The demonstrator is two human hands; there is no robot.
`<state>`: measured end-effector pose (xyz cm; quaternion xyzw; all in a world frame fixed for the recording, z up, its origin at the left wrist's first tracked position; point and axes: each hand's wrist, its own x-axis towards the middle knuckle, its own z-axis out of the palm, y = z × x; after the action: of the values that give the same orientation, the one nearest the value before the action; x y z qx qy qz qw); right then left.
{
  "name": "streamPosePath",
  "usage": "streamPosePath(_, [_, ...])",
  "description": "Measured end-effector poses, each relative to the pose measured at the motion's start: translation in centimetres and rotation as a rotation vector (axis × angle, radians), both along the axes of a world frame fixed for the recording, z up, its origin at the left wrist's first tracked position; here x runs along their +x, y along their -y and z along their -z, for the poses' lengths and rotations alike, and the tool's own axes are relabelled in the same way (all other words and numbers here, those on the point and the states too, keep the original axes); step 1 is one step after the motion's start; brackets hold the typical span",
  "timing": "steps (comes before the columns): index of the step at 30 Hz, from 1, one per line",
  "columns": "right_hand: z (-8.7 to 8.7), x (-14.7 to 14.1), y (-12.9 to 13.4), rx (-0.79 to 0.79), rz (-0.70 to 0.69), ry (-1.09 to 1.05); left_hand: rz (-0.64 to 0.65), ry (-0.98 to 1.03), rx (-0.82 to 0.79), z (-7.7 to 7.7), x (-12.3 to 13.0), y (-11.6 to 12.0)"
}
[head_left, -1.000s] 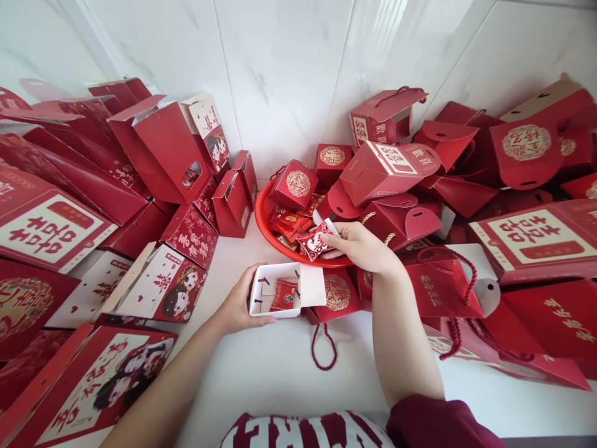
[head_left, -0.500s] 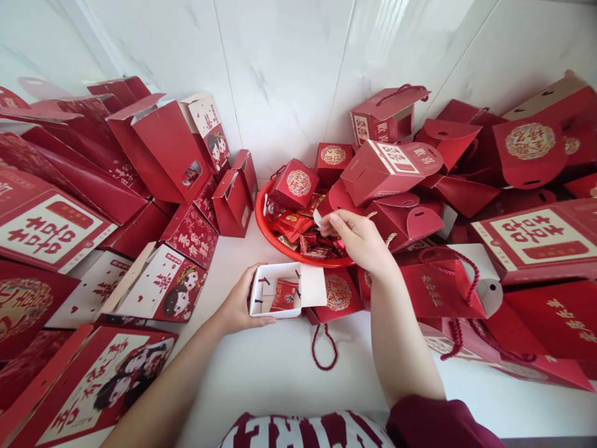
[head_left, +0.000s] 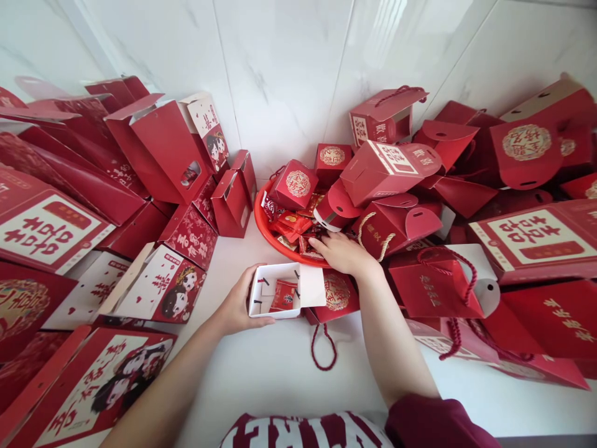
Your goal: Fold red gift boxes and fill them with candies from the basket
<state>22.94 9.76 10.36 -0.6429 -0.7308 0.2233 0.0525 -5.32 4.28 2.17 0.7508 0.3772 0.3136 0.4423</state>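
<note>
My left hand (head_left: 245, 306) grips a small white-lined gift box (head_left: 258, 306) by its left side. The box's top is open, its flap (head_left: 312, 286) folded out to the right. Inside lies a red wrapped packet (head_left: 284, 295), with dark cord ends poking through the walls. My right hand (head_left: 342, 249) reaches down into a red basin (head_left: 267, 233) of red-wrapped candies (head_left: 291, 225). Its fingertips dip among the wrappers and are partly hidden, so I cannot see whether they hold anything.
Red gift boxes crowd the right side (head_left: 532, 239) and left side (head_left: 158, 283) of the white table (head_left: 261, 367). Some boxes lean over the basin, including a round-patterned one (head_left: 293, 185). A corded box (head_left: 338, 295) lies beside the white flap. A tiled wall (head_left: 284, 81) stands behind.
My right hand has moved down and slightly left, from above the basin into the candies. The left hand and its gift box have stayed in place.
</note>
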Motion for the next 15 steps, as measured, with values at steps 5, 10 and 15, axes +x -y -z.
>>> streamPosePath(5, [-1.5,0.6,0.8,0.048,-0.023,-0.098,-0.003,0.007,-0.004,0.1,0.0,0.0])
streamPosePath(10, [-2.9,1.4,1.8,0.205,0.143,-0.531,-0.006,-0.005,0.017,0.2,-0.1,0.0])
streamPosePath(15, [-3.1,1.0,2.0,0.162,0.237,-0.948,-0.006,-0.012,0.03,0.3,-0.1,0.0])
